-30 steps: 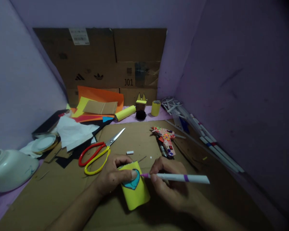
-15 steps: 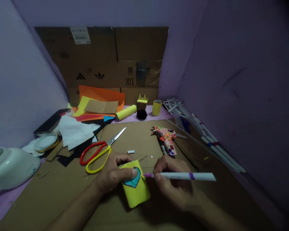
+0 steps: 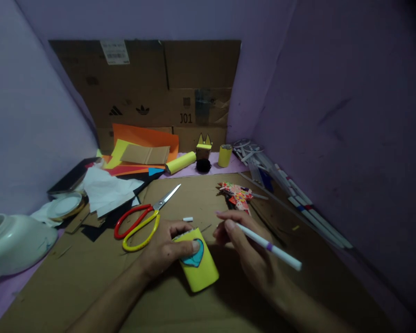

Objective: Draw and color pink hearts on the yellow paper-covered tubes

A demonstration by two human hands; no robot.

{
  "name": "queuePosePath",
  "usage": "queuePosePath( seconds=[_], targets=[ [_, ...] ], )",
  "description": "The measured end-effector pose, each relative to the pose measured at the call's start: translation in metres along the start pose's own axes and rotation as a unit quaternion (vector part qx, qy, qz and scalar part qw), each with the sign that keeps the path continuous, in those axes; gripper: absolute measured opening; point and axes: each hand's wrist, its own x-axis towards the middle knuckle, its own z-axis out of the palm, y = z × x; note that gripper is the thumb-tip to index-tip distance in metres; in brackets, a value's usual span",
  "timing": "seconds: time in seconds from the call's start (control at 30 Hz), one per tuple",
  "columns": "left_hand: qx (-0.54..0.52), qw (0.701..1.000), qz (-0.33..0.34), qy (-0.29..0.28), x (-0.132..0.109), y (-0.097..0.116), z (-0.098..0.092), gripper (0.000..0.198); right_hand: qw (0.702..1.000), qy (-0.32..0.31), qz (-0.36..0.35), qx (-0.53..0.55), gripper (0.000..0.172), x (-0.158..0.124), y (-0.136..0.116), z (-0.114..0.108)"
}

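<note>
My left hand (image 3: 169,249) grips a yellow paper-covered tube (image 3: 205,274), flattened and tilted, at its upper end. The thumb presses on a blue, dark-outlined paper shape (image 3: 198,257) on its front. To the right, apart from the tube, my right hand (image 3: 247,245) holds a white felt-tip marker (image 3: 280,253) with a purple band. Its tip is hidden behind the fingers. A small white marker cap (image 3: 187,219) lies just beyond my left hand. Red-and-yellow-handled scissors (image 3: 149,219) rest open to the left of that hand.
Beyond my right hand lies a patterned pouch (image 3: 237,196). Markers (image 3: 315,222) line the right wall. Coloured paper (image 3: 145,136), a yellow roll (image 3: 180,163) and a short yellow tube (image 3: 225,156) sit at the back. A white ceramic vessel (image 3: 17,243) lies at left.
My right hand has drawn the marker away from the tube's edge and turned it, its rear end now lower. My left hand keeps hold of the tube, which has shifted slightly right.
</note>
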Motion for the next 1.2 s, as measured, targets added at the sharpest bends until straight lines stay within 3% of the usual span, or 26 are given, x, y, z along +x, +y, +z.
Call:
queuePosePath(
  seconds=[0.1,0.23,0.3,0.5,0.6,0.73,0.83,0.93,1.2],
  targets=[
    [-0.013,1.000,-0.006,0.007,0.003,-0.001,-0.001,0.028,0.998,-0.035,0.051,0.008,0.027,0.004,0.005,0.001],
    [-0.047,0.998,0.000,0.029,0.006,0.000,-0.003,0.039,0.987,-0.154,0.015,-0.045,0.044,0.004,0.008,0.000],
    [-0.065,0.997,0.004,0.050,0.007,0.001,-0.002,0.038,0.984,-0.174,0.030,-0.035,0.041,0.003,0.010,0.001],
    [-0.108,0.977,0.021,0.182,0.013,-0.003,-0.007,0.040,0.981,-0.115,0.118,0.099,0.037,0.008,0.006,0.003],
    [-0.088,0.974,0.031,0.208,0.017,-0.007,-0.012,0.045,0.979,-0.089,0.128,0.131,0.040,0.011,0.002,0.004],
    [0.094,0.960,0.104,0.241,0.017,-0.007,-0.013,0.037,0.979,-0.062,0.119,0.154,0.044,0.010,0.004,0.005],
    [0.243,0.910,0.213,0.259,0.015,-0.006,-0.012,0.029,0.980,-0.040,0.115,0.155,0.047,0.010,0.006,0.006],
    [0.284,0.872,0.272,0.292,0.014,-0.007,-0.012,0.025,0.981,-0.027,0.106,0.160,0.050,0.011,0.006,0.007],
    [0.251,0.899,0.229,0.275,0.021,-0.007,-0.014,0.023,0.978,-0.025,0.110,0.176,0.056,0.012,0.008,0.010]
  ],
)
